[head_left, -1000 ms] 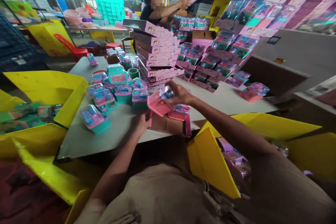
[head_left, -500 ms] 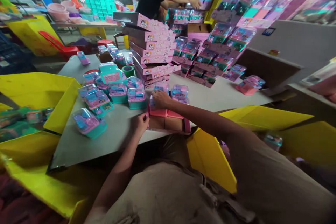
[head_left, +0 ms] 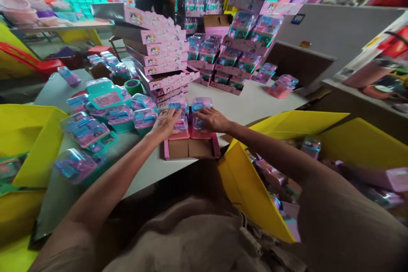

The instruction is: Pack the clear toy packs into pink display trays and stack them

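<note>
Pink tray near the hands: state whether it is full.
Partly full: the pink tray holds clear-lidded boxes at its far end, but bare cardboard shows nearer.

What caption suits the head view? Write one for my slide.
Left hand and right hand on clear-lidded boxes in a pink-edged tray, stacked pink trays beyond.

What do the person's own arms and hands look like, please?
The left hand and right hand are both gloveless, with no watch or bracelet visible. The forearms are uncovered too, below short, plain brownish sleeves.

Left hand (head_left: 167, 123) and right hand (head_left: 214, 120) palm-down
</note>
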The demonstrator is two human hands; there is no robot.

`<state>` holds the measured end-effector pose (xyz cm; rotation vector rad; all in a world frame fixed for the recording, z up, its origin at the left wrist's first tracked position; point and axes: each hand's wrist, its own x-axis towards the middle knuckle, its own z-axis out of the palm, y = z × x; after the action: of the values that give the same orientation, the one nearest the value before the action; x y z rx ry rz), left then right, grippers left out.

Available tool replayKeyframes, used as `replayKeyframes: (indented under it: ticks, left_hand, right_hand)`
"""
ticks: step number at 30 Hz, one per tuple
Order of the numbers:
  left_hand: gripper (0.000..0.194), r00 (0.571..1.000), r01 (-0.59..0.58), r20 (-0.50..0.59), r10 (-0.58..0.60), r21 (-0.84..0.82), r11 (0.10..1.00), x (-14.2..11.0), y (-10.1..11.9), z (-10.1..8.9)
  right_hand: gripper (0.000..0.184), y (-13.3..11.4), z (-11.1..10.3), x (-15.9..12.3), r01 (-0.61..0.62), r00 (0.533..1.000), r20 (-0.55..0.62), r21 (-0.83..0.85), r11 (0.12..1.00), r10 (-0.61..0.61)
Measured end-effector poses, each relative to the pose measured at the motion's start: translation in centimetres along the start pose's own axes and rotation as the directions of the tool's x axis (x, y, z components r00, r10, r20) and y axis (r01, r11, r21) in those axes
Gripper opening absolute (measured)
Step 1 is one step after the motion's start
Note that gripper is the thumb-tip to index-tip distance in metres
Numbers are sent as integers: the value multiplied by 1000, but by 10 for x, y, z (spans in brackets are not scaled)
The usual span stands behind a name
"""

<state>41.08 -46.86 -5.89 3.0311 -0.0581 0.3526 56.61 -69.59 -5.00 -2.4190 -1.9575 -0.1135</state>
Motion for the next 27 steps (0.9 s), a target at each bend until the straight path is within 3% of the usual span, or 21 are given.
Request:
replayKeyframes:
  ticks: [5,10,12,14,15,16,18,20,21,23,24,26,27]
  left_hand:
    - [93,997,-56,58,51,76,996,8,-4,8]
    - [96,997,47,59,-48,23,999,6,24,2]
    - [98,994,108,-21,-110,-59,992,-14,38,-2]
    - [103,954,189,-203,-219,-155,970,-49,44,-5]
    - [105,901,249,-316,-295,-179,952,-72,42,-7]
    - [105,821,345,-415,-392,-186,920,-97,37,-11]
    - [109,588,612,-541,-602,-190,768,-149,19,-25]
    - [114,341,828,-537,-772,-217,517,-190,-9,-45]
    - [114,264,885,-479,-837,-225,408,-205,-24,-56]
    - [112,169,945,-298,-939,-221,240,-221,-52,-73]
    - [110,145,960,-208,-967,-207,189,-225,-63,-79]
    - [108,142,968,-85,-986,-196,156,-236,-77,-87]
    - [107,163,961,-57,-985,-219,171,-245,-80,-89]
  right_hand:
    - [82,13,5,2,6,999,-37,58,998,-4]
    - [82,-5,-1,9,11,998,58,-54,998,-8]
    - [86,-8,-1,4,35,999,20,-82,996,-34]
    - [92,-5,-1,0,75,990,-114,-103,992,-87]
    - [91,-2,-3,0,92,970,-215,-108,990,-114]
    - [87,-1,-6,1,104,941,-311,-102,989,-131]
    - [79,-6,-18,6,131,881,-451,-58,990,-144]
    - [70,-24,-35,16,181,851,-502,4,983,-155]
    - [64,-38,-42,22,220,847,-501,33,975,-174]
    - [53,-71,-52,37,323,847,-467,77,943,-252]
    - [48,-88,-53,43,381,841,-446,89,920,-305]
    - [41,-118,-48,53,487,815,-412,109,866,-407]
    - [39,-130,-44,56,529,800,-402,127,839,-444]
